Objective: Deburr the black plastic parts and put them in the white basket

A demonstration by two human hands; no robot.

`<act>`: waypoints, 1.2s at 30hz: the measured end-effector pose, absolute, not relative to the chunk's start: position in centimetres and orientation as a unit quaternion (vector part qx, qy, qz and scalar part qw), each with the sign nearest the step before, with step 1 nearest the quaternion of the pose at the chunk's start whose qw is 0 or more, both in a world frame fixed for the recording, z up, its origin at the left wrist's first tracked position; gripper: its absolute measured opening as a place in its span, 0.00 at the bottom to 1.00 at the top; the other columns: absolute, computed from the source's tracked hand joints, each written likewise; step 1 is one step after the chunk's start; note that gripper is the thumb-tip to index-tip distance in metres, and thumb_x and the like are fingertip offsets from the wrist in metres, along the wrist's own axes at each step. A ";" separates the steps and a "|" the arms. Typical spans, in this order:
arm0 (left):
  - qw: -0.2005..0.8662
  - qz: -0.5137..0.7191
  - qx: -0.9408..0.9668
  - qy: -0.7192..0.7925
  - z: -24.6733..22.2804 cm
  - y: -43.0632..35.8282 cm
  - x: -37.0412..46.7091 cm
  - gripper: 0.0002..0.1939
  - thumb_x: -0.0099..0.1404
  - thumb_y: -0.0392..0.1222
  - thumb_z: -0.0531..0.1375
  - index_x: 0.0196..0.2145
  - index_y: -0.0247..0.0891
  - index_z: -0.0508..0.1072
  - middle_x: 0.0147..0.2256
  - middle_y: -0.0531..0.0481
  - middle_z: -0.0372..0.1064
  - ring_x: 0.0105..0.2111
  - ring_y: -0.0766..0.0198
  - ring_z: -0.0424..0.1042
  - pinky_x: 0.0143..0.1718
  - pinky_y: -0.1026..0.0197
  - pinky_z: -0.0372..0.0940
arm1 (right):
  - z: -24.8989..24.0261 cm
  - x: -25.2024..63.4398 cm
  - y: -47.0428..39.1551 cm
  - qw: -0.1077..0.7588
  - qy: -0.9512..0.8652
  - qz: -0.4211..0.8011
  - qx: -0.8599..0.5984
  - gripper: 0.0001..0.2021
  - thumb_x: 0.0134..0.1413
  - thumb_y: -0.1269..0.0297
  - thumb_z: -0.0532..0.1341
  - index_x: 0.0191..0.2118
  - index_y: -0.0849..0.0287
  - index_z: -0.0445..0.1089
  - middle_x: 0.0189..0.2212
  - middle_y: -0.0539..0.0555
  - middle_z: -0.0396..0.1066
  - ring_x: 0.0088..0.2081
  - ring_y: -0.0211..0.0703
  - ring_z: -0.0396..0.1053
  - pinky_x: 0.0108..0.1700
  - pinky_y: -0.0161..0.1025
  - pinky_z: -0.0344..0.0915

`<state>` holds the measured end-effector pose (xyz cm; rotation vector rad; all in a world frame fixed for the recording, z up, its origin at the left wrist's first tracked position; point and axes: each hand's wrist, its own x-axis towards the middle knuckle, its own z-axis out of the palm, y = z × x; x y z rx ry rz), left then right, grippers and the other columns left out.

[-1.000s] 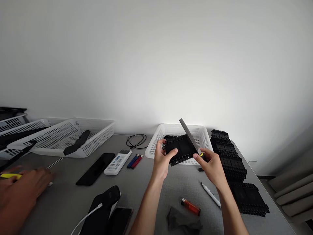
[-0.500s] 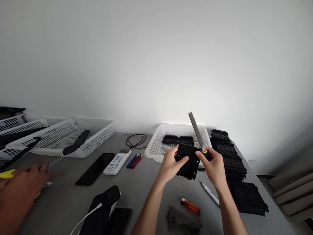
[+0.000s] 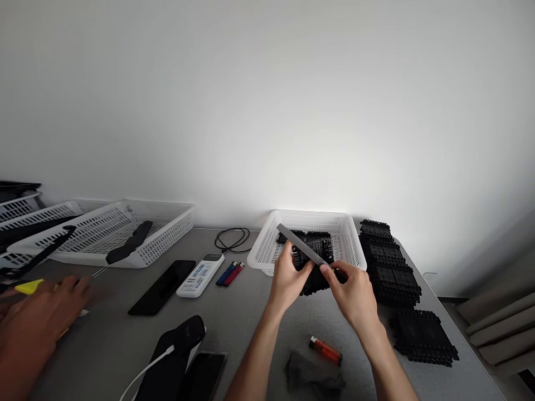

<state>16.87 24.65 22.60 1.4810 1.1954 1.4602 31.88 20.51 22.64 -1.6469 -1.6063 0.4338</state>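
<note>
Co-worker's hand [image 3: 39,312]: blurred at the table's [image 3: 246,312] left edge, near a yellow tool [image 3: 29,286].
Left hand [image 3: 288,277]: grasping the black plastic part [image 3: 312,262], just before the white basket [image 3: 267,248].
Right hand [image 3: 353,289]: clenched, probably on the handle of the flat file [image 3: 301,245], whose blade lies across the part.
Black parts stack [image 3: 388,262]: right of the basket.

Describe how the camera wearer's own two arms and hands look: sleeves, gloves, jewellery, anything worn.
Both forearms are bare up to the bottom edge of the picture, with no sleeve showing. The left hand and right hand wear no gloves. No ring, watch, bracelet or marking is visible on either wrist or on the fingers that show.
</note>
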 end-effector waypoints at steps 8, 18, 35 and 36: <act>0.363 0.554 0.558 0.500 22.1 24.7 16.3 0.19 0.53 0.44 0.67 0.41 0.41 0.68 0.28 0.53 0.70 0.28 0.59 0.72 0.30 0.62 0.64 | 22.7 32.5 20.7 0.379 -0.588 0.119 -0.705 0.20 0.59 0.41 0.56 0.35 0.51 0.77 0.28 0.53 0.77 0.29 0.49 0.74 0.27 0.37 0.56; 0.261 0.521 0.592 0.557 22.4 24.4 16.7 0.13 0.59 0.45 0.61 0.40 0.43 0.64 0.23 0.57 0.62 0.22 0.64 0.64 0.23 0.65 0.55 | 22.8 32.7 20.6 0.394 -0.578 0.091 -0.708 0.20 0.60 0.42 0.56 0.36 0.52 0.76 0.28 0.54 0.77 0.27 0.48 0.73 0.26 0.36 0.55; 0.235 0.544 0.652 0.472 21.9 24.6 16.2 0.08 0.63 0.42 0.60 0.39 0.42 0.66 0.32 0.49 0.74 0.34 0.57 0.75 0.34 0.59 0.66 | 23.0 36.3 21.3 0.522 -0.501 0.146 -0.675 0.26 0.57 0.38 0.56 0.36 0.58 0.75 0.25 0.55 0.70 0.24 0.42 0.63 0.25 0.37 0.52; 0.240 0.553 0.668 0.436 22.1 24.6 16.1 0.06 0.63 0.41 0.60 0.38 0.42 0.66 0.34 0.48 0.74 0.36 0.57 0.75 0.37 0.58 0.68 | 22.8 36.6 21.6 0.539 -0.507 0.190 -0.645 0.27 0.57 0.38 0.56 0.36 0.59 0.75 0.24 0.53 0.68 0.23 0.40 0.61 0.24 0.36 0.52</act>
